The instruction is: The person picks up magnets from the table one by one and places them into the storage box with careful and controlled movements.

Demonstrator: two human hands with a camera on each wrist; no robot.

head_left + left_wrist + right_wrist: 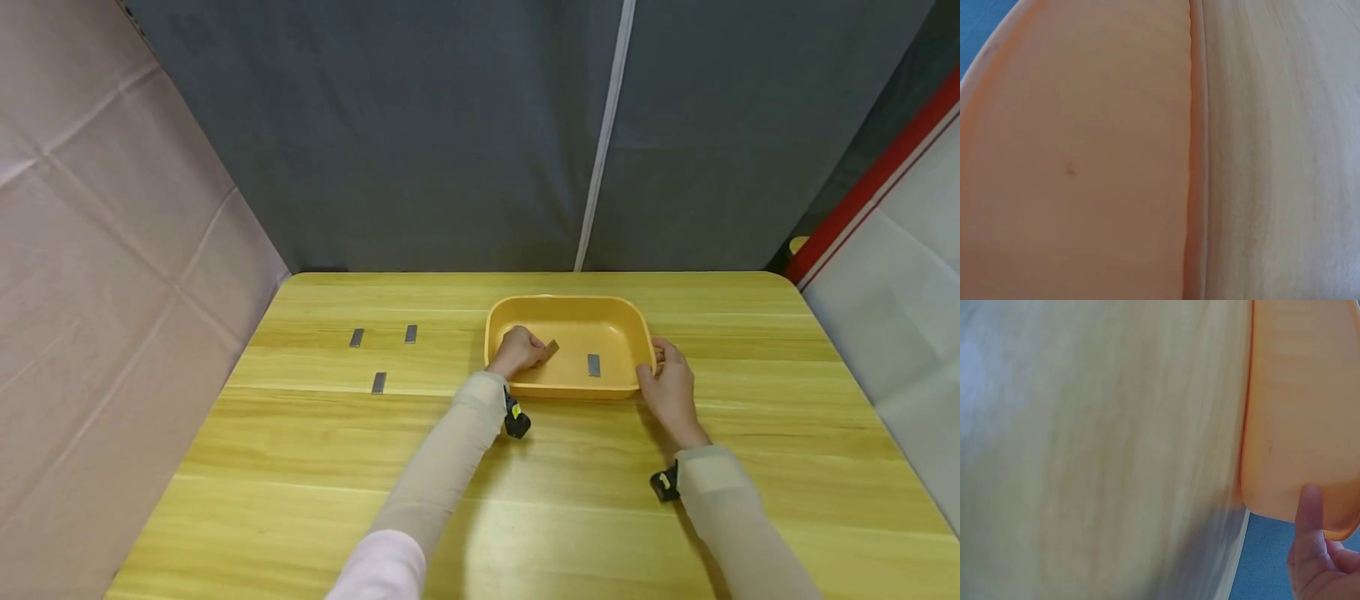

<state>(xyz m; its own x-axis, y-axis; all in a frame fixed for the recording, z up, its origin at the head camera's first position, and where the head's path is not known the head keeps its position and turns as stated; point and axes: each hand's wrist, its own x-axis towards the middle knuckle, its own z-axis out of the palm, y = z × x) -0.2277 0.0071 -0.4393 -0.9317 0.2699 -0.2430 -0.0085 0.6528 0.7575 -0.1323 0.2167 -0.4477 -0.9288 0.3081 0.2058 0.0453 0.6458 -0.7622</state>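
A yellow plastic tray (pixel 567 392) stands on the table. My left hand (pixel 519 351) reaches over its left part and pinches a small flat rectangular piece (pixel 551 350) at the fingertips, above the tray floor. Another grey rectangular piece (pixel 594 365) lies inside, right of the middle. At the tray's right end my right hand (pixel 671 387) grips the rim; in the right wrist view its thumb (pixel 1310 509) presses on the tray's outer front wall (pixel 1304 412). Only the tray wall (pixel 1085 125) and table show in the left wrist view, with the left hand out of sight.
On the wood-grain table (pixel 315 433), left of the tray, lie three more grey pieces: one at the far left (pixel 357 337), one beside it (pixel 411 334) and one nearer (pixel 378 383). A dark grey curtain (pixel 450 142) hangs behind; pale sheets flank both sides.
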